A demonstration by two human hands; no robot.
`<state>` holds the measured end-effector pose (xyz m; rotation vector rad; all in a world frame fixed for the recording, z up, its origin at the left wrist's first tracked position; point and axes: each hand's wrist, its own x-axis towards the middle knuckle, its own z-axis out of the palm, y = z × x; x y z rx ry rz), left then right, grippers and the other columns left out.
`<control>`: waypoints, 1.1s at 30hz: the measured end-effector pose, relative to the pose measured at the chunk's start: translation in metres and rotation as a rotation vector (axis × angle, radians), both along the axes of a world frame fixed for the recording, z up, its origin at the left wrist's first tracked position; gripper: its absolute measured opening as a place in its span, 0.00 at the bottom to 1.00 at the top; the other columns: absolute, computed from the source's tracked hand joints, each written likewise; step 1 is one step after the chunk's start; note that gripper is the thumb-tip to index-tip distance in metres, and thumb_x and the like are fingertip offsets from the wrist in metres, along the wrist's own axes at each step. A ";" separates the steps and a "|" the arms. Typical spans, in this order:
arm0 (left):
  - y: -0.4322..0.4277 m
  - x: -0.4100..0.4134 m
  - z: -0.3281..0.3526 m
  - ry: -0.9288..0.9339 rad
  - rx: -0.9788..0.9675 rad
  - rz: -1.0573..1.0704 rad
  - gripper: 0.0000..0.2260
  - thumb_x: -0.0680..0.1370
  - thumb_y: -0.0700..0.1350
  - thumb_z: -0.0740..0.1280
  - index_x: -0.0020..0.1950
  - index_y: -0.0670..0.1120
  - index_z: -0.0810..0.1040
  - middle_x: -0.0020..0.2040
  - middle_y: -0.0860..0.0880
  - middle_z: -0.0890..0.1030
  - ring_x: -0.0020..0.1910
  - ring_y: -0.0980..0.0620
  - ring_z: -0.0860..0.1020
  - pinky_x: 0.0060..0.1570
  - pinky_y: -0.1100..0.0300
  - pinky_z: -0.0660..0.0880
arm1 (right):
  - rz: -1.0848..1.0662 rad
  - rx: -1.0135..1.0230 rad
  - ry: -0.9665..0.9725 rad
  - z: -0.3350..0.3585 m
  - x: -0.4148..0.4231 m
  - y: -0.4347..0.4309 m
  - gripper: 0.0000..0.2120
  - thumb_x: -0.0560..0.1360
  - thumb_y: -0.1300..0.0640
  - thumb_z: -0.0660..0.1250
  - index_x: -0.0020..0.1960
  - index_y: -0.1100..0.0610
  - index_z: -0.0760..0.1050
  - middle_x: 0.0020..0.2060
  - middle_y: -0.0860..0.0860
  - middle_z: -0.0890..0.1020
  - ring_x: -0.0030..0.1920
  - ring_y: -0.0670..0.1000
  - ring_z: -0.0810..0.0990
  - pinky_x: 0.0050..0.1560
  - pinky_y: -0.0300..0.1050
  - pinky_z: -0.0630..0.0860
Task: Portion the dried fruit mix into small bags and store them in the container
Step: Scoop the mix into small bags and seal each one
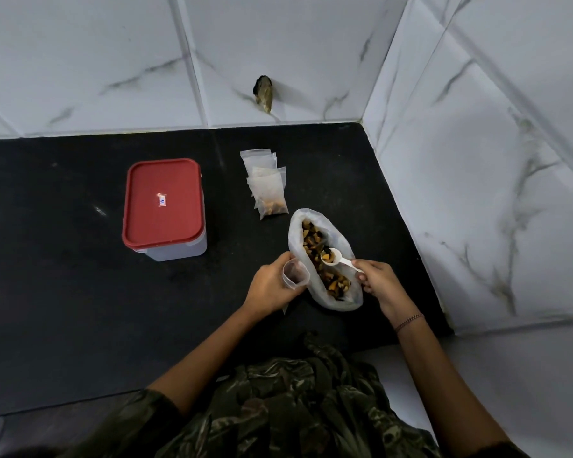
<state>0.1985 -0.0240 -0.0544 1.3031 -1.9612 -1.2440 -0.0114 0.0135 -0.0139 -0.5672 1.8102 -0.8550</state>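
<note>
White spoon (339, 260): filled, pinched by right hand (376, 280).
Small bag (295, 274): gripped by left hand (270, 287).
Next: level transfer is required.

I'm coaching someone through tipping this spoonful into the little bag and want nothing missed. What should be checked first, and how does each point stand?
1. Spoon loaded: ok, fruit pieces sit in its bowl.
2. Right hand holds the spoon's handle: ok.
3. Small bag held with its mouth open by the left hand: ok.
4. Spoon above the small bag's mouth: not ok, it is over the large bag.
5. Container open for finished bags: not ok, the red lid is on.
6. Fruit already in the small bag: cannot tell.
</note>
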 end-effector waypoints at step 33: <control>-0.023 0.018 0.026 0.207 -0.111 0.234 0.16 0.70 0.41 0.75 0.52 0.46 0.72 0.44 0.54 0.79 0.43 0.61 0.79 0.41 0.70 0.74 | 0.720 -0.721 1.407 0.010 0.087 0.005 0.21 0.70 0.60 0.72 0.62 0.55 0.77 0.44 0.51 0.78 0.43 0.50 0.73 0.45 0.42 0.76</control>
